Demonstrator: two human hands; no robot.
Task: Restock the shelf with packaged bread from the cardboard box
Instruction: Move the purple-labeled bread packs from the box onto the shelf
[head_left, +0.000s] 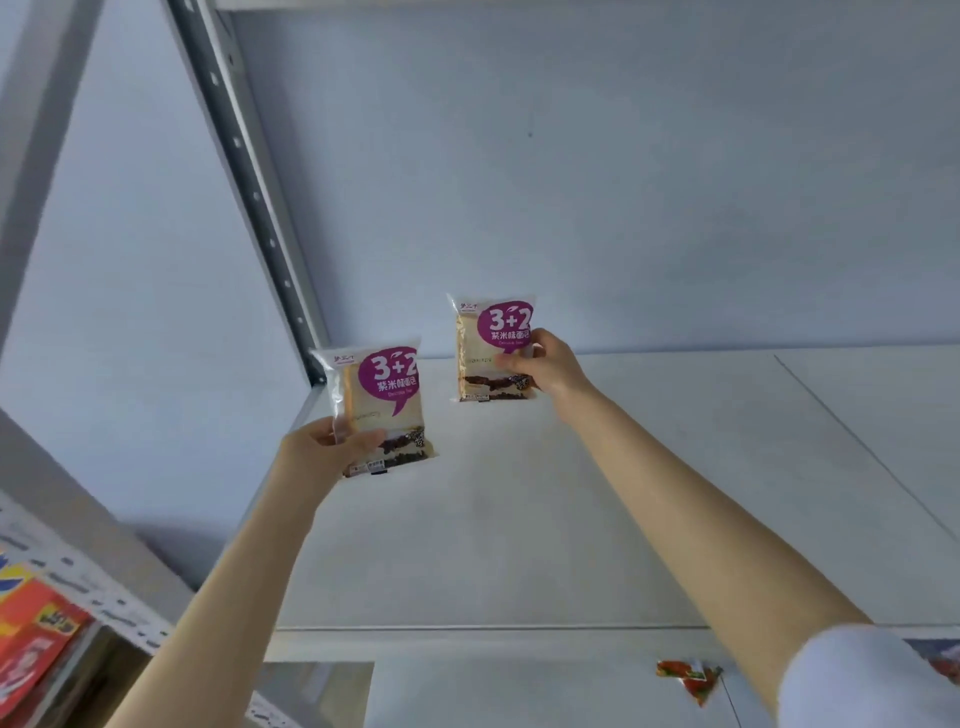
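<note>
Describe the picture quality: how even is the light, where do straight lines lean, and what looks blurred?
Head view: soft, even, bluish light, only faint shadow on the shelf; the post leans steeply from wide-angle distortion; big print on the left packet and right packet is sharp, small print unreadable; the red packs and sleeve in the bottom corners are blurred.

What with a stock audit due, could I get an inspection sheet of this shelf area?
Surface: white shelf board, seam line at right.
Job's things: left bread pack and right bread pack, both upright, in hand; box not in view.
Clutter: red wrapper below the shelf's front edge.
Grips: left grip holds the left bread pack; right grip, the right bread pack.
Cables: nothing seen.
Surroundings: pale wall, grey perforated post, red packets lower left.
</note>
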